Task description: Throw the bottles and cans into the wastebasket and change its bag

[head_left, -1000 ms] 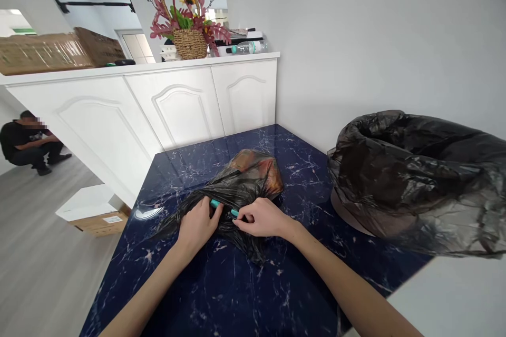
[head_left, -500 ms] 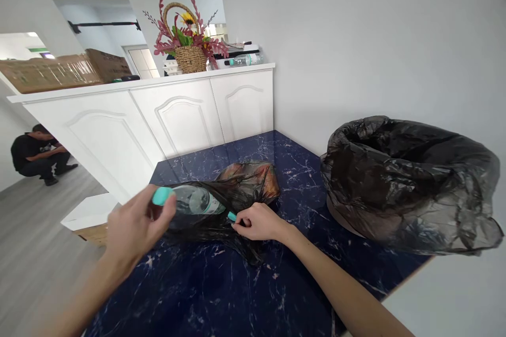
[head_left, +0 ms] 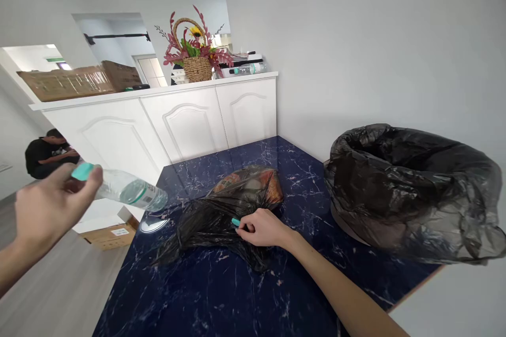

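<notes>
Out past the left side of the table, my left hand grips a clear plastic bottle by its teal cap. The bottle slants down to the right, its base over the table edge. My right hand is closed in a pinch on a small teal piece, maybe a bottle cap, against a crumpled black plastic bag. What lies under my fingers is hidden. An orange-brown printed package shows through the thin far end of the bag. The bag rests on the dark blue marble-patterned table.
To the right stands a bin lined with a black bag. White cabinets behind carry a flower basket, another bottle and a cardboard box. Boxes stand on the floor at left; a person crouches beyond.
My left hand has drawn the bottle leftward, out of the black bag and clear of it. My right hand stays at the bag. The view has shifted slightly.
</notes>
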`<state>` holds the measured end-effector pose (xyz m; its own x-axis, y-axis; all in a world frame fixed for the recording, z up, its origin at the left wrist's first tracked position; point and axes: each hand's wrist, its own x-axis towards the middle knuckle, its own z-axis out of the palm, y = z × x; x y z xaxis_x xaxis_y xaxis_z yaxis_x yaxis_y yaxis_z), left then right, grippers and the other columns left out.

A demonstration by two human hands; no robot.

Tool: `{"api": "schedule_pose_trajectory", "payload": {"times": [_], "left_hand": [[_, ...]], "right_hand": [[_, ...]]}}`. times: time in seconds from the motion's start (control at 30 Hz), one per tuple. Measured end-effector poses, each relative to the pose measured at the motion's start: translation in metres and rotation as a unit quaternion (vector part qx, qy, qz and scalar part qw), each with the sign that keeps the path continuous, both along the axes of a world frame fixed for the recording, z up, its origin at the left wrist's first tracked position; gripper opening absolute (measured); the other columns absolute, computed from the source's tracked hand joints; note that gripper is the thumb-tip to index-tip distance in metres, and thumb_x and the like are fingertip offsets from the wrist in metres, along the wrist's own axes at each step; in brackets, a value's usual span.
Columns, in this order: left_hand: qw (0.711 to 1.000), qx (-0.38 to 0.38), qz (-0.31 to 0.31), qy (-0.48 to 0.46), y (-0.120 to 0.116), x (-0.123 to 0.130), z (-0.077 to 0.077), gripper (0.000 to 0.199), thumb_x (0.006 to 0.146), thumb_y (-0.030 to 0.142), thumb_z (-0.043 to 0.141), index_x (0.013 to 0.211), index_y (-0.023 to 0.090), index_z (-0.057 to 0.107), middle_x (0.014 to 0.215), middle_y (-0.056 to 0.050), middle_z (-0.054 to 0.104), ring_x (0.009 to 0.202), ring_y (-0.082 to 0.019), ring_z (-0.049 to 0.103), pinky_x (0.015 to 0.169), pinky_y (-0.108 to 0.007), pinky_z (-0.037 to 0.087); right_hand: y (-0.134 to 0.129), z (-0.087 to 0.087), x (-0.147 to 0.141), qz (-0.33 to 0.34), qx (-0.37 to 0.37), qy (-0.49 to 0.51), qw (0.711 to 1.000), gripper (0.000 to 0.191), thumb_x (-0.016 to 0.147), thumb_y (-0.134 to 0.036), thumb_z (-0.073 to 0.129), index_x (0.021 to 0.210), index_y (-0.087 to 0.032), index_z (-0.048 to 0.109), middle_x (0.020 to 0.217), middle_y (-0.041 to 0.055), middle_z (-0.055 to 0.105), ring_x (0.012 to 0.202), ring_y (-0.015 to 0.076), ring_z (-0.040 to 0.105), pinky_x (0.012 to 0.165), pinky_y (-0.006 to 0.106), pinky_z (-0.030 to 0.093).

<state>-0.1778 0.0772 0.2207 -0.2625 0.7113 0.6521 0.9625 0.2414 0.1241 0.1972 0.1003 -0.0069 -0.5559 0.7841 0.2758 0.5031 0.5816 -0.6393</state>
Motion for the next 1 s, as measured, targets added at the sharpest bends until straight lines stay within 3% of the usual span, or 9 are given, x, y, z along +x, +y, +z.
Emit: {"api": "schedule_pose_trajectory", "payload": {"times": [0.13,0.33,0.7,1.0], "left_hand": [[0.995,-0.088,0.035,-0.013,-0.001,0.010,-0.014,0.037,0.083,0.058,0.064,0.077,0.022,0.058,0.069,0.002,0.063,0.062,-0.015,0.048,0.061,-0.021,0.026],[0.990,-0.143,0.009,0.015,0.006,0.012,-0.028,0.040,0.087,0.062,0.064,0.078,0.023,0.064,0.071,0.000,0.067,0.065,-0.018,0.054,0.059,-0.021,0.026],[0.977,-0.207,0.042,0.026,0.021,0.003,-0.027,0.047,0.092,0.069,0.057,0.087,0.023,0.066,0.072,-0.003,0.063,0.065,-0.019,0.049,0.066,-0.024,0.028],[0.973,-0.221,0.038,0.055,0.015,-0.003,-0.023,0.053,0.092,0.075,0.052,0.091,0.024,0.068,0.072,-0.004,0.067,0.071,-0.028,0.063,0.067,-0.030,0.044]], "right_hand": [[0.000,0.000,-0.001,-0.009,0.008,0.001,1.000,0.022,0.099,-0.029,0.070,0.080,-0.021,0.077,0.053,-0.0055,0.057,0.049,0.0094,0.051,0.060,0.024,0.036],[-0.001,-0.001,-0.002,-0.020,0.012,-0.002,1.000,0.018,0.097,-0.027,0.071,0.081,-0.021,0.079,0.055,-0.0055,0.058,0.052,0.0095,0.052,0.062,0.024,0.035],[-0.002,0.005,-0.001,-0.018,0.004,-0.003,1.000,0.017,0.096,-0.025,0.072,0.080,-0.021,0.079,0.055,-0.0053,0.058,0.053,0.0102,0.054,0.064,0.024,0.036],[-0.003,0.008,0.001,-0.018,-0.001,0.012,1.000,0.031,0.100,-0.033,0.066,0.073,-0.021,0.073,0.053,-0.0059,0.053,0.049,0.0089,0.048,0.059,0.024,0.035]]}}
